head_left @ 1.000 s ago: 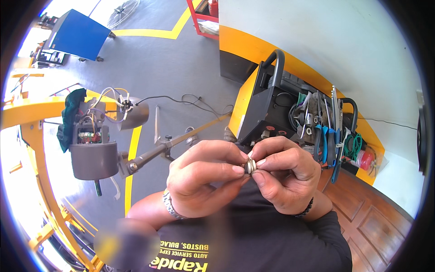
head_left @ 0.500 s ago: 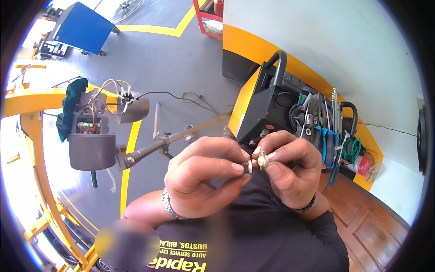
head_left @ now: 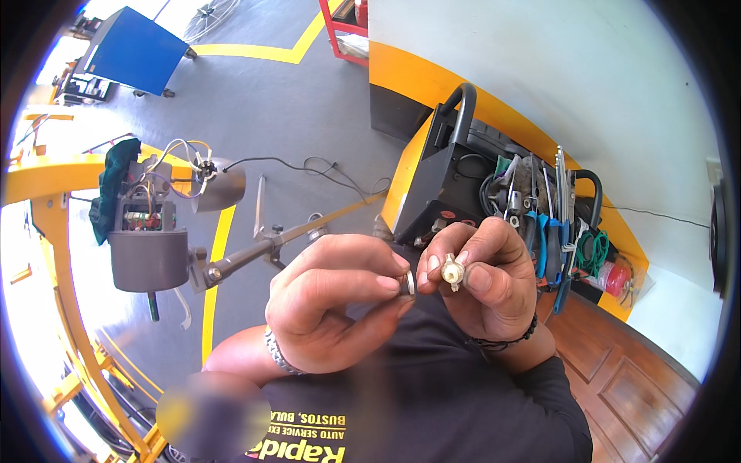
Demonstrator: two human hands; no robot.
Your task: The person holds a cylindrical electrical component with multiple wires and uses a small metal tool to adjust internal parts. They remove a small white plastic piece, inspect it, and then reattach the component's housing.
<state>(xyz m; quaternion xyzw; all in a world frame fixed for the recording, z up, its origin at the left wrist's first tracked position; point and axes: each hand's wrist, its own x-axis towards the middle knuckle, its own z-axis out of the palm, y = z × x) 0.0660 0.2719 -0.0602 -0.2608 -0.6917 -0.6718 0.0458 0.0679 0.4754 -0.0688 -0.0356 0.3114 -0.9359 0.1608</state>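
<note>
Between the fingertips of my left hand [head_left: 336, 301] is a small round disc-like part [head_left: 410, 283], pale along its edge and darker on the side facing my fingers. My right hand [head_left: 494, 282] pinches a small cream-coloured fitting [head_left: 453, 272] with a round centre and short lugs above and below. The two parts are close together but apart, held up in front of my dark shirt. To the left, an opened grey motor housing [head_left: 150, 258] shows its wires and inner parts; a grey cup-shaped cover [head_left: 220, 189] hangs beside it.
A black and yellow cart [head_left: 432, 166] at the right carries pliers, screwdrivers and other tools [head_left: 544, 224]. Beyond it lies a red bottle-shaped object [head_left: 615, 278] near green cord. A yellow frame [head_left: 54, 181] stands left, and a blue wheeled cabinet [head_left: 139, 50] at the far left.
My hands have drawn slightly apart. The fitting in my right hand has turned so its round centre shows more. The whole view has shifted a little.
</note>
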